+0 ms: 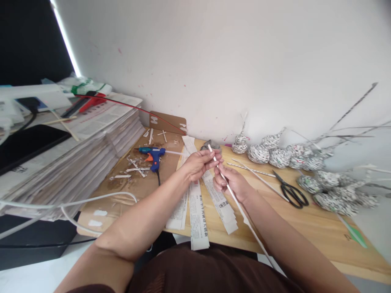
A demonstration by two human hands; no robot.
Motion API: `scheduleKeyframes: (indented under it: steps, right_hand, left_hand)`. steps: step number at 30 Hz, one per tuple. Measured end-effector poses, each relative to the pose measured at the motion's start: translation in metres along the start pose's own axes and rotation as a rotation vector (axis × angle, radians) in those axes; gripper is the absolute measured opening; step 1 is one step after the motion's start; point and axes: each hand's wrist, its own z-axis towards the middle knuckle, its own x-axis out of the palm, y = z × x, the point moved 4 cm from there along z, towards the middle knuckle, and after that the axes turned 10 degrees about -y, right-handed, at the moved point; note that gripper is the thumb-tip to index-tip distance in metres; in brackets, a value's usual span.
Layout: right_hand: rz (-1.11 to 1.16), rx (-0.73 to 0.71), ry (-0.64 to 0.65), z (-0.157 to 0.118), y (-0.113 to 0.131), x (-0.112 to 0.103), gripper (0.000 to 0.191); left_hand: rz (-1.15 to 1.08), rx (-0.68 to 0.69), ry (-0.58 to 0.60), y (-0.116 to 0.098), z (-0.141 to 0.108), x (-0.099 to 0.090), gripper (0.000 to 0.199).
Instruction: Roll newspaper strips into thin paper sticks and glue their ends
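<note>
A long, thin white rolled paper tube (239,206) slants from between my hands down toward my lap at the right. My left hand (199,165) pinches it near its upper end, fingers closed. Just below, my right hand (234,184) is also closed around the tube, with its thumb along it. Under my hands lie cut newspaper strips (198,217) and a second stack of strips (224,211), fanned out. A grey object (216,145) sits behind my left hand, its kind partly hidden.
A blue glue gun (156,156) rests on stained cardboard (122,189) among paper scraps. Black scissors (293,194) lie to the right. Several woven paper gourds (279,157) line the wall. Stacked newspapers (122,132) stand left, with a phone (33,144) on top. White cables (100,197) cross below.
</note>
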Motion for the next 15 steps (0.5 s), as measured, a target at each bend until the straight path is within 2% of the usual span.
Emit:
scheduleKeyframes:
  steps: [3,5,6,8,12,13,15]
  right_hand:
    - [-0.403,-0.253,-0.207,-0.01,0.01,-0.007,0.035]
    - [-0.537,-0.313,-0.251,-0.017,0.015,-0.008,0.037]
    - [-0.524,-0.295,-0.24,-0.02,0.016,-0.008,0.038]
    - [-0.36,-0.2,-0.165,-0.026,0.017,-0.006,0.038]
    - [0.051,0.0,0.096,-0.038,0.02,0.009,0.032]
    - [0.07,0.015,0.135,-0.041,0.02,0.013,0.033]
    - [-0.046,-0.041,0.112,-0.046,0.02,0.018,0.035]
  left_hand:
    - [0.023,0.011,-0.011,0.0,-0.005,0.004,0.012]
    - [0.048,0.016,-0.019,0.001,-0.01,0.008,0.011]
    - [0.058,0.018,-0.022,0.0,-0.013,0.011,0.01]
    - [0.065,0.023,-0.021,-0.001,-0.021,0.015,0.01]
    - [0.043,0.034,0.0,-0.009,-0.044,0.022,0.011]
    - [0.039,0.036,0.003,-0.011,-0.05,0.022,0.011]
    - [0.037,0.052,-0.009,-0.014,-0.061,0.02,0.011]
